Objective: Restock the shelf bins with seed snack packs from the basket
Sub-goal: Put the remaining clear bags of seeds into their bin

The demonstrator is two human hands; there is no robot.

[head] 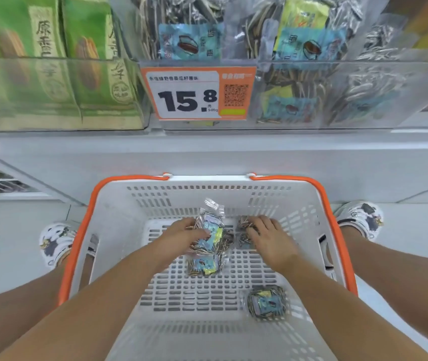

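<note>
- Both hands down in the white basket (119, 220) w/ orange rim, which sits on the floor below the shelf.
- Left hand (181, 234): grip curled round a bunch of seed packs (209, 230), gathering several at once, prob. to save trips.
- Right hand (267, 235): fingers bent over another pack (244, 225) at far centre; looks like pinching it, pack mostly hidden.
- One pack (203, 265) lies loose just near of the left hand; a lone pack (266, 303) sits near right, well apart.
- Clear shelf bins (338, 74) up far, already part full of the same packs, beside price tag (197, 93).
- Green boxes (51, 61) in the left bin.
</note>
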